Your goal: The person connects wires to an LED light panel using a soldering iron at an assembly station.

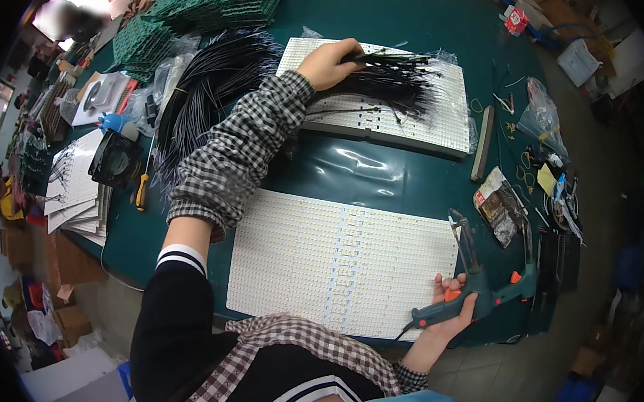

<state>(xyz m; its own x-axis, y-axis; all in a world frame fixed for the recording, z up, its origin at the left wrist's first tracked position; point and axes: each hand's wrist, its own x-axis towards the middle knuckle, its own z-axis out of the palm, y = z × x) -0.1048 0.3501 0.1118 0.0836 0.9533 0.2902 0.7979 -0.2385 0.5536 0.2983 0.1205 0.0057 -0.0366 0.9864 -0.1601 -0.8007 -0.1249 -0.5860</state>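
Note:
My left hand (331, 63) reaches to the far side of the table, its fingers curled round one end of a bundle of thin black wires (399, 82). The wires lie across a white LED panel (441, 127), their other ends fanned out to the right. My right hand (450, 317) grips a green glue gun (483, 293) with an orange trigger, at the right edge of a nearer white LED panel (286, 266). This nearer panel lies flat in front of me, with rows of small yellowish dots.
A second green gun-shaped tool (518, 286) lies at the right, below a stained block (501, 206). A large heap of black wires (213, 94) stands left of the far panel. Green stacked boards (213, 0), white sheets (77, 189), and a yellow screwdriver (142, 191) are further left.

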